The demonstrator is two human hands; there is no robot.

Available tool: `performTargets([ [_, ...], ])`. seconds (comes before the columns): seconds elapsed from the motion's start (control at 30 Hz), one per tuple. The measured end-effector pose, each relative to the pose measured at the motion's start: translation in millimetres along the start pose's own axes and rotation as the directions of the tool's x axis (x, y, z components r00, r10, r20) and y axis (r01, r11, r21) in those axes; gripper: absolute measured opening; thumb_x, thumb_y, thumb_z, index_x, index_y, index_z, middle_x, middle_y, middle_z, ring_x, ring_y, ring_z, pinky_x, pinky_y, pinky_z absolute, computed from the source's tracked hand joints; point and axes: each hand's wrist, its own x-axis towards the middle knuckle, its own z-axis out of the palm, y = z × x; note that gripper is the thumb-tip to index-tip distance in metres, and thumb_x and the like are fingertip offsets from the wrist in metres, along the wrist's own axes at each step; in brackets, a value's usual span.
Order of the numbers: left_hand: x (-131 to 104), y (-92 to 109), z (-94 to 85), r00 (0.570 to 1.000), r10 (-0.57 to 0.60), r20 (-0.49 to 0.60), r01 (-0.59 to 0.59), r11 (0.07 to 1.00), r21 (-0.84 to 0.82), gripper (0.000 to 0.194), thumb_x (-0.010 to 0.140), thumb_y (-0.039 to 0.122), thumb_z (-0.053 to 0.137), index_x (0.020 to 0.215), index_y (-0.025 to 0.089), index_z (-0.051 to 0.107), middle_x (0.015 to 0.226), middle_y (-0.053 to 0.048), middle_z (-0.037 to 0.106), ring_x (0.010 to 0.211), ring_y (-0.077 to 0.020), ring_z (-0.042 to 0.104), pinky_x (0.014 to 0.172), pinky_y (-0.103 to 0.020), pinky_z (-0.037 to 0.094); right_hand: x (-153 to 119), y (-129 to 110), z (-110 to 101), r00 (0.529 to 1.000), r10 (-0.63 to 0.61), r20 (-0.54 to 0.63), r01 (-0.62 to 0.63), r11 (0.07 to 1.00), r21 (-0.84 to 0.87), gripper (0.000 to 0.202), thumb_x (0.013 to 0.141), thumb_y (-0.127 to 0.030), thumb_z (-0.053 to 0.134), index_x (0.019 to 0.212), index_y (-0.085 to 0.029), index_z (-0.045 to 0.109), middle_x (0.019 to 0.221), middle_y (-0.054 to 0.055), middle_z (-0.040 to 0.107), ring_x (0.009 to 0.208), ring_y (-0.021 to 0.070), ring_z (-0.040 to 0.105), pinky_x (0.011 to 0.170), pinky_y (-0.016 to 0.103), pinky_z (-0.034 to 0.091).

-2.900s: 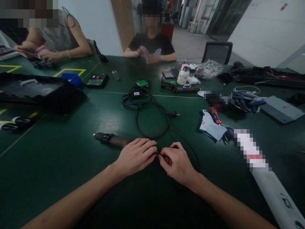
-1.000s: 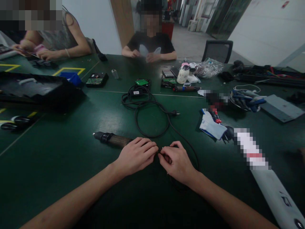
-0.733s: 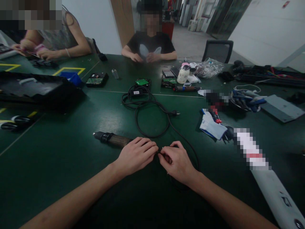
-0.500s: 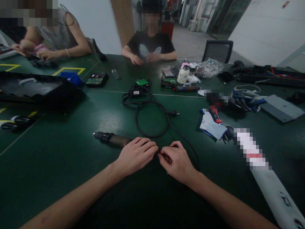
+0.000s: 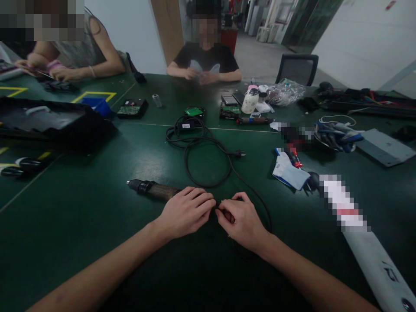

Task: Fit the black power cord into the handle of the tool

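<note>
An electric screwdriver [image 5: 159,190] lies on the green table with its bit pointing left. My left hand [image 5: 188,212] is closed over its rear part, hiding that end. Close to the left fingertips, my right hand [image 5: 242,221] pinches the end of a black cable [image 5: 264,206], with fingers curled; the connector itself is mostly hidden. From there the cable runs up in loose loops to a black power adapter [image 5: 186,126]. Its mains plug [image 5: 238,154] rests on the table beyond my right hand.
Green-topped hard drives [image 5: 195,112] lie across the table. A black case [image 5: 48,121] stands left; a glove [image 5: 289,172], red-handled tool [image 5: 294,157] and long white object [image 5: 377,260] lie right. Another screwdriver [image 5: 256,121] lies farther back. Two people sit opposite.
My hands stay almost where they were, at the screwdriver's rear end. Across the table, the person in black has raised one hand and brought it nearer the other.
</note>
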Motion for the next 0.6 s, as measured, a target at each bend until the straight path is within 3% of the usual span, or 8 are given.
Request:
performTargets([
  [0.6,0.7,-0.3,2.6,1.000,-0.022,-0.012,0.022,1.000,0.014,0.021,0.100,0.030,0.052,0.116,0.021,0.061,0.116,-0.003,0.070,0.111,-0.0207,0.063,0.094,-0.037,0.048,-0.8,0.6,1.1,1.000,0.009,-0.005,-0.009,1.000,0.018,0.015,0.099,-0.026,0.056,0.085,-0.020,0.060,0.068,-0.004,0.058,0.061,0.0124,0.048,0.090,0.037,0.035],
])
